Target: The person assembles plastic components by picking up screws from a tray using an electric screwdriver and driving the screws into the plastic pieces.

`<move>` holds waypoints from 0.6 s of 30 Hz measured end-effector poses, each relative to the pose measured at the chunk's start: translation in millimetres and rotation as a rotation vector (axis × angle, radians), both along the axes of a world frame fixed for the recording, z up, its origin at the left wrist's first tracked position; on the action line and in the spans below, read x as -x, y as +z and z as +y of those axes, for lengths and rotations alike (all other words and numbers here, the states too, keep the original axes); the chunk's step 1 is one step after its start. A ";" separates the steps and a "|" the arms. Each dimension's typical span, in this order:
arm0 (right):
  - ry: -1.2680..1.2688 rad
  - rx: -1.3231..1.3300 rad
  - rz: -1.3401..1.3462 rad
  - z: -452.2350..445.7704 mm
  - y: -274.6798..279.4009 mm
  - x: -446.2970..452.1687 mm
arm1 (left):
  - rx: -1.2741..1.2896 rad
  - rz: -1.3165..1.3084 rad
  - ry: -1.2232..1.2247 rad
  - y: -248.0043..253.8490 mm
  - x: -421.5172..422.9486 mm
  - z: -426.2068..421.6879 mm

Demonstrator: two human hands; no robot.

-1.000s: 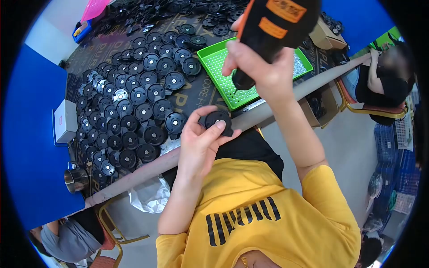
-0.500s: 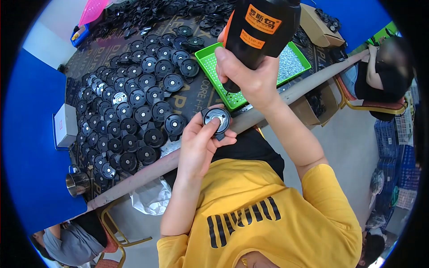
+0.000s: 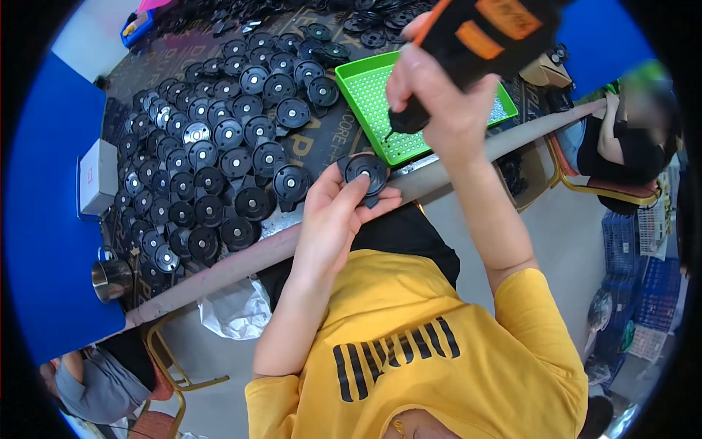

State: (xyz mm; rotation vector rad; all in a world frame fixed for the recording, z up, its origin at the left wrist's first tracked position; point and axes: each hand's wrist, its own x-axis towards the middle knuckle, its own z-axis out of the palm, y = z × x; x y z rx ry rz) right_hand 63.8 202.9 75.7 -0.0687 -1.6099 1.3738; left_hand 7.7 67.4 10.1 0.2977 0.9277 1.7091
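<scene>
Near the green tray [image 3: 376, 147], the left hand [image 3: 330, 212] grips a black disc [image 3: 364, 175]; beyond it, the right hand [image 3: 447, 99] clasps a power screwdriver [image 3: 468, 47], bit nearer the tray.

Dark tabletop [image 3: 313, 139]: "CORE" and "AP", eleven o'clock of the view; "DU", between ten and eleven. Black power tool [image 3: 452, 57], one o'clock: two orange labels [image 3: 480, 40], print blurred.

Metal cup [image 3: 110, 282]; white box [image 3: 98, 178]; bag [image 3: 235, 311], apparently plastic.
</scene>
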 end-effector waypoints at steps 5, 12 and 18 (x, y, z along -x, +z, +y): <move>0.237 0.034 0.042 1.4 22.4 -14.1 | 0.004 0.041 -0.015 -4.3 -1.9 0.2; 0.260 -0.003 -0.152 -40.3 46.7 -16.5 | 0.008 0.025 -0.005 -2.5 -3.5 0.7; 0.289 0.022 -0.117 -37.0 35.2 -13.3 | 0.000 0.016 -0.016 -4.0 -2.7 0.4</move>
